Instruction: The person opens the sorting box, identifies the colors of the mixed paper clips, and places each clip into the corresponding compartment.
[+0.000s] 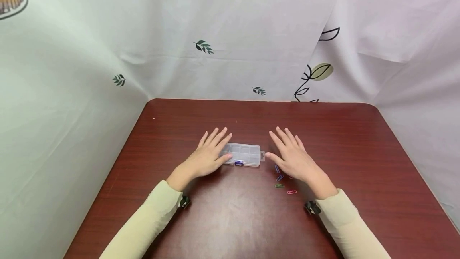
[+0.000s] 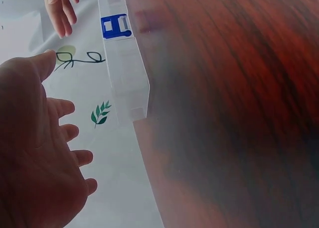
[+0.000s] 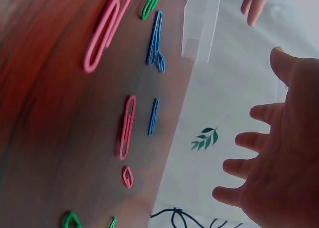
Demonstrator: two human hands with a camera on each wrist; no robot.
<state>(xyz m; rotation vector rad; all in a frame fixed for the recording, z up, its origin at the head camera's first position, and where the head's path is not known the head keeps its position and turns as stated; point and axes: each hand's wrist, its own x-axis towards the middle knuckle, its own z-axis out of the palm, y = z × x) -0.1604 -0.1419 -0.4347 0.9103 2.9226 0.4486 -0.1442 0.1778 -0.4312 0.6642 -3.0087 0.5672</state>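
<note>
A clear plastic compartment box (image 1: 245,154) with a blue latch (image 2: 116,26) lies closed on the table, its hang tab pointing right. My left hand (image 1: 205,160) is spread with straight fingers and overlaps the box's left end in the head view. Past the box's right end, my right hand (image 1: 292,161) is spread too, holding nothing. Several paper clips lie near and under the right hand: a pink paper clip (image 1: 292,192), a green paper clip (image 1: 279,186) and a blue paper clip (image 1: 279,178) show in front of it. More pink, blue and green ones appear in the right wrist view.
The dark red wooden table (image 1: 230,219) has rounded far corners. A white curtain (image 1: 230,19) with leaf prints hangs behind it and along both sides. Small dark devices sit at both wrists, by the pale sleeves (image 1: 154,219).
</note>
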